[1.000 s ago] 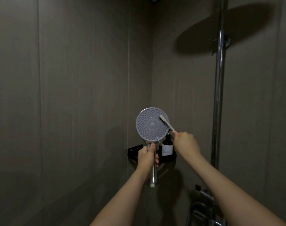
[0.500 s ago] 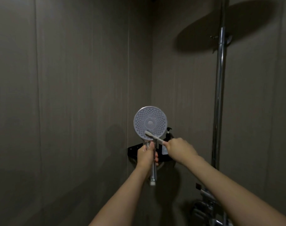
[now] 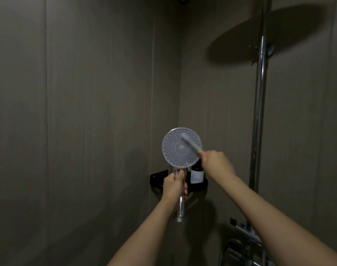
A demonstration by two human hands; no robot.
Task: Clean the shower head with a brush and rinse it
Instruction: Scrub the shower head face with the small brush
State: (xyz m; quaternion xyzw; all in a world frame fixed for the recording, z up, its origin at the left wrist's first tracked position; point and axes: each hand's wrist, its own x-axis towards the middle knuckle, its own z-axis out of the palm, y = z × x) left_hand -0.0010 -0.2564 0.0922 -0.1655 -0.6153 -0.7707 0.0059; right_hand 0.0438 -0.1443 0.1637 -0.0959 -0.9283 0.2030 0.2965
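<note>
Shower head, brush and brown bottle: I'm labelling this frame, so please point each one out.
shower head [image 3: 175, 150], head view, on its nozzle face.
brush [image 3: 190, 144], head view, mid-shaft, blurred.
brown bottle [image 3: 197, 176], head view, on its pale label.

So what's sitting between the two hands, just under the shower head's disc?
In the head view, a dark bottle with a pale label stands on the black corner shelf, between the left hand and the right hand, behind them.

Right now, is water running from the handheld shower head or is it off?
Off, as far as it shows: the shower head faces the camera with no spray from its nozzles while the brush lies across its face.
</note>
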